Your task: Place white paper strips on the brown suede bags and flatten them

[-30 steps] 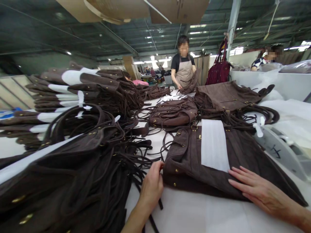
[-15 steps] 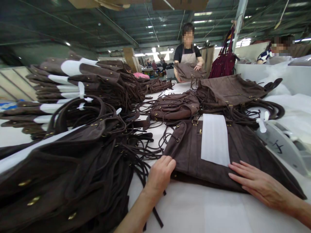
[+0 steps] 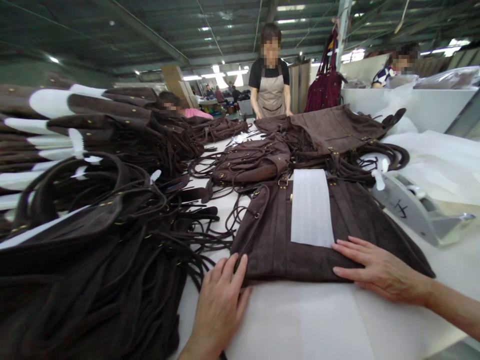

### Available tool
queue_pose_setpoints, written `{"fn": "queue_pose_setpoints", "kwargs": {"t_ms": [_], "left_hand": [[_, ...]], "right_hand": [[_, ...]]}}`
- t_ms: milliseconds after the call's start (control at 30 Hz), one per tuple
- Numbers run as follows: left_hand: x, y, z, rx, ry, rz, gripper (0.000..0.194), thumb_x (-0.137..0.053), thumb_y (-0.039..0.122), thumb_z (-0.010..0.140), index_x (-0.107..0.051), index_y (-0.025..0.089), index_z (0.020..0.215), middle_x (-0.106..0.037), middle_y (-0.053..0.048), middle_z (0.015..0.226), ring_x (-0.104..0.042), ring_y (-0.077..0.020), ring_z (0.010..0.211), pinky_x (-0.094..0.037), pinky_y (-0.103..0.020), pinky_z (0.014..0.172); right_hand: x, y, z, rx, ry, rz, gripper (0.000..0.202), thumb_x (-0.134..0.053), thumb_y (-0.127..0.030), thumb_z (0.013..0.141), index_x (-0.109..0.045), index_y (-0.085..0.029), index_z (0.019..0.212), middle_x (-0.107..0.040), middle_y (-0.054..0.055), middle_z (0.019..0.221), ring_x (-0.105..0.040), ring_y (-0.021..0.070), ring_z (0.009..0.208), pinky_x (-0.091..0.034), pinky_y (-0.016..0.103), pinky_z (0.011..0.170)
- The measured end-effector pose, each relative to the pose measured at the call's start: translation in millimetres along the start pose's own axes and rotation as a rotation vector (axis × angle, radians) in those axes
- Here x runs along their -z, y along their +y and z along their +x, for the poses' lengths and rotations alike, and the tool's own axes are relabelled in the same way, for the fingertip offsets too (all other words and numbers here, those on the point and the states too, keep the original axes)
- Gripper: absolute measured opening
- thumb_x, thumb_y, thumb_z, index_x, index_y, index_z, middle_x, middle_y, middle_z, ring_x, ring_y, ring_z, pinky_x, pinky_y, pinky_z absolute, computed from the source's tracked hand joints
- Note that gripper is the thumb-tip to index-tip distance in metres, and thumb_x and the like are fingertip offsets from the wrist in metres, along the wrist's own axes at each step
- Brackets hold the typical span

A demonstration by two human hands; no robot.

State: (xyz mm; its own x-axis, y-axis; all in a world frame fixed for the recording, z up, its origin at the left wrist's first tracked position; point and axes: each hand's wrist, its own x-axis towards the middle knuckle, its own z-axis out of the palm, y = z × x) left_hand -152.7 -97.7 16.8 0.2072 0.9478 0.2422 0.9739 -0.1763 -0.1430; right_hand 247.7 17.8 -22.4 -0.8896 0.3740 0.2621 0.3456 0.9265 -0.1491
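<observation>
A dark brown handbag (image 3: 262,240) lies flat in front of me, its base edge toward me. A strip of white foam sheet (image 3: 312,207) runs down over its front from the top edge. My right hand (image 3: 382,272) rests palm down on the bag's lower right, fingers stretched out, fingertips close to the strip's lower end. At the bag's lower left corner is my left hand (image 3: 223,297), fingers extended and fingertips against or just beside the corner. Neither hand grips anything.
Piled brown bags (image 3: 112,240) with loose straps fill the left, with a taller stack (image 3: 123,107) behind. More brown bags (image 3: 322,127) lie ahead. A grey tape dispenser (image 3: 423,207) stands at right. A co-worker in an apron (image 3: 270,87) stands across the table.
My left hand has opened from its closed grip on the bag's corner. The bag's near edge now lies flat. The view has turned right, and the co-worker's hands have lowered.
</observation>
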Motion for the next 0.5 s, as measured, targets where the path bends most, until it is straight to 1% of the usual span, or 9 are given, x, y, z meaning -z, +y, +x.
{"fn": "queue_pose_setpoints", "kwargs": {"t_ms": [67, 100, 167, 233, 267, 333, 400, 467, 500], "left_hand": [[16.1, 8, 9, -0.012, 0.021, 0.058, 0.055, -0.059, 0.034, 0.081, -0.049, 0.012, 0.131, -0.040, -0.021, 0.142, -0.032, -0.0400, 0.133, -0.034, -0.058, 0.103], [23.8, 14, 16, -0.018, 0.043, 0.082, 0.057, -0.060, 0.033, 0.079, -0.050, 0.009, 0.129, -0.036, -0.023, 0.145, -0.025, -0.0412, 0.136, -0.029, -0.060, 0.107], [36.0, 27, 33, -0.076, 0.077, 0.105, 0.058, -0.057, 0.022, 0.077, -0.047, 0.007, 0.132, -0.028, -0.021, 0.150, -0.017, -0.0378, 0.141, -0.020, -0.059, 0.112], [40.1, 41, 50, -0.249, 0.054, 0.078, 0.063, -0.050, 0.012, 0.078, -0.038, 0.012, 0.139, -0.024, -0.014, 0.154, -0.015, -0.0295, 0.143, -0.019, -0.051, 0.115], [38.0, 48, 56, -0.353, 0.022, 0.047, 0.063, -0.048, 0.012, 0.080, -0.035, 0.015, 0.141, -0.022, -0.010, 0.155, -0.016, -0.0258, 0.143, -0.020, -0.047, 0.116], [26.1, 58, 63, -0.496, -0.045, -0.024, 0.058, -0.049, 0.021, 0.086, -0.034, 0.017, 0.142, -0.023, -0.008, 0.155, -0.019, -0.0223, 0.143, -0.023, -0.041, 0.116], [8.5, 64, 62, -0.505, -0.079, -0.072, 0.064, -0.057, 0.033, 0.085, -0.033, 0.016, 0.142, -0.023, -0.010, 0.155, -0.021, -0.0236, 0.142, -0.026, -0.041, 0.115], [-6.7, 65, 57, -0.471, -0.092, -0.091, 0.075, -0.065, 0.036, 0.081, -0.030, 0.016, 0.144, -0.021, -0.012, 0.155, -0.022, -0.0262, 0.142, -0.028, -0.043, 0.114], [-11.6, 65, 54, -0.460, -0.095, -0.095, 0.077, -0.067, 0.036, 0.080, -0.029, 0.018, 0.144, -0.021, -0.012, 0.155, -0.023, -0.0271, 0.141, -0.030, -0.044, 0.113]], "right_hand": [[3, 0, 2, 0.004, -0.007, 0.009, 0.052, -0.059, -0.019, 0.087, -0.049, -0.039, 0.134, -0.028, 0.005, 0.153, -0.035, 0.0245, 0.136, -0.031, 0.051, 0.110], [4, 0, 2, 0.005, -0.012, 0.007, 0.052, -0.059, -0.020, 0.087, -0.049, -0.038, 0.134, -0.027, 0.005, 0.153, -0.034, 0.0246, 0.136, -0.031, 0.052, 0.110], [5, 0, 3, 0.007, -0.032, -0.013, 0.052, -0.059, -0.020, 0.087, -0.048, -0.038, 0.135, -0.027, 0.006, 0.153, -0.033, 0.0246, 0.137, -0.031, 0.052, 0.110], [5, 0, 4, 0.012, -0.058, -0.037, 0.053, -0.059, -0.021, 0.088, -0.046, -0.038, 0.136, -0.026, 0.006, 0.153, -0.032, 0.0246, 0.137, -0.031, 0.052, 0.109], [5, 0, 4, 0.015, -0.064, -0.043, 0.054, -0.059, -0.021, 0.088, -0.046, -0.038, 0.137, -0.026, 0.006, 0.153, -0.032, 0.0247, 0.137, -0.031, 0.052, 0.109], [5, 0, 4, 0.020, -0.059, -0.039, 0.054, -0.059, -0.021, 0.087, -0.046, -0.038, 0.137, -0.027, 0.006, 0.153, -0.033, 0.0245, 0.137, -0.031, 0.052, 0.110], [4, 0, 4, 0.018, -0.047, -0.031, 0.053, -0.060, -0.021, 0.087, -0.047, -0.038, 0.136, -0.029, 0.006, 0.152, -0.033, 0.0245, 0.137, -0.030, 0.051, 0.110], [5, 0, 4, 0.014, -0.061, -0.043, 0.053, -0.059, -0.021, 0.087, -0.046, -0.038, 0.136, -0.030, 0.006, 0.152, -0.032, 0.0244, 0.137, -0.030, 0.052, 0.110], [5, 0, 4, 0.012, -0.072, -0.051, 0.053, -0.059, -0.021, 0.087, -0.046, -0.038, 0.136, -0.030, 0.006, 0.152, -0.032, 0.0244, 0.137, -0.030, 0.052, 0.110]]}}
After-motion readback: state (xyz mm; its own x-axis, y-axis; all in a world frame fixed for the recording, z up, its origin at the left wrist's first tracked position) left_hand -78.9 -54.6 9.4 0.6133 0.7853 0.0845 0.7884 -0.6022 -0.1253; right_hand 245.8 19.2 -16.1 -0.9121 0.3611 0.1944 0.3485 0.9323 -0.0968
